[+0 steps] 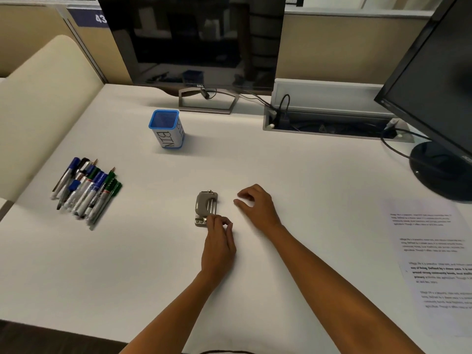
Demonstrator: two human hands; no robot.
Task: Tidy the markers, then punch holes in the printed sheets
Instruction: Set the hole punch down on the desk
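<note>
Grey punch (206,208) sitting mid-desk (306,175), left hand (219,241) pinching its near end, right hand (255,205) resting loosely curled, empty. Sheets (434,264) running off right edge, text blurring.

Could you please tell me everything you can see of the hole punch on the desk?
The hole punch is a small grey, metal-looking tool with a domed lever and a flat base. It lies near the middle of the white desk, away from the printed sheets. The fingertips of the left hand pinch its near corner; the right hand rests just beside it without touching. No paper is in it.
</note>
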